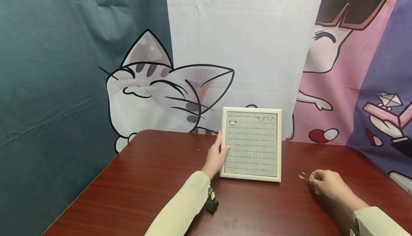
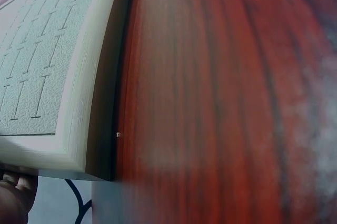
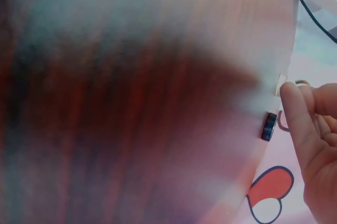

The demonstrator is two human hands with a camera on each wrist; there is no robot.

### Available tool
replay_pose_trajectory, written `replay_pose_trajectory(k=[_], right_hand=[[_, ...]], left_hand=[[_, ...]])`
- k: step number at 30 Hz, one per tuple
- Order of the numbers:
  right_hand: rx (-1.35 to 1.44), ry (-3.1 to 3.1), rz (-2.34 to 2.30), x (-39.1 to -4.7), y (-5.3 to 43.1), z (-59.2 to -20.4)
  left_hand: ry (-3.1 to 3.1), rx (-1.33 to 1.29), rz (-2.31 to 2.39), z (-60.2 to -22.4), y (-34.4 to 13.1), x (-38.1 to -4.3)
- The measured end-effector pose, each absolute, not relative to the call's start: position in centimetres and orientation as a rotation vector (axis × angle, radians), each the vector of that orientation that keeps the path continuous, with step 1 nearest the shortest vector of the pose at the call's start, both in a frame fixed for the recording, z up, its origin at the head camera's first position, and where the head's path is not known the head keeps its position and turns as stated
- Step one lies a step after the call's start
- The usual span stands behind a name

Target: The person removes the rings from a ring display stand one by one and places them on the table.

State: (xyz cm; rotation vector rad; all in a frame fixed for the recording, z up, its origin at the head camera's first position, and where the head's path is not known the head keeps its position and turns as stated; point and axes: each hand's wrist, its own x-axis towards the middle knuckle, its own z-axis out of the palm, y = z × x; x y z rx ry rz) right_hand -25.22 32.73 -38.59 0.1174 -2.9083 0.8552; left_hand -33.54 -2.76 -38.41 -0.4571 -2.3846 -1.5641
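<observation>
A ring display tray (image 1: 251, 146) with a cream frame and grey slotted padding stands tilted up on the table. Its upper slots hold a ring (image 1: 232, 123) at the left and two more at the right. My left hand (image 1: 216, 157) grips the frame's left side, thumb on the front; part of this hand (image 2: 17, 197) shows at the frame's edge in the left wrist view. Low over the table, my right hand (image 1: 328, 184) pinches a gold-coloured ring (image 3: 280, 84) between thumb and fingertips. Close beside those fingertips is another ring (image 3: 268, 126), dark-faced.
The brown wooden table (image 1: 145, 189) spreads around the tray and ends at a rounded back edge. Behind it hangs a printed cloth (image 1: 244, 43) with cartoon figures. A black wrist camera (image 1: 211, 201) sits at my left cuff.
</observation>
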Motion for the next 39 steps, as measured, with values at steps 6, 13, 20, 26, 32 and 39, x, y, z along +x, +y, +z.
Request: replay_pose_trajectory(k=[6,13,20,26,32,39], right_hand=[[0.144,-2.916,0.829,-25.33,32.93,-38.97],[0.161,-2.921,0.808,-25.67,33.1,-39.0],[0.157,-2.926,0.837,-25.81,32.88,-38.83],[0.16,-2.929,0.866,-25.7,32.71,-38.86],[0.162,-2.923,0.896,-25.66,32.74,-38.87],[0.121,-2.857,0.983,-25.65,32.41,-38.07]], left_hand=[[-2.384,-0.457,-1.551,-38.35,-2.77,-33.48],[-2.407,-0.449,-1.554,-38.27,-2.76,-33.72],[-2.396,-0.444,-1.546,-38.09,-2.76,-33.75],[-2.403,-0.436,-1.558,-38.1,-2.79,-33.74],[-2.412,-0.431,-1.581,-38.17,-2.79,-33.72],[-2.411,-0.434,-1.573,-38.3,-2.73,-33.6]])
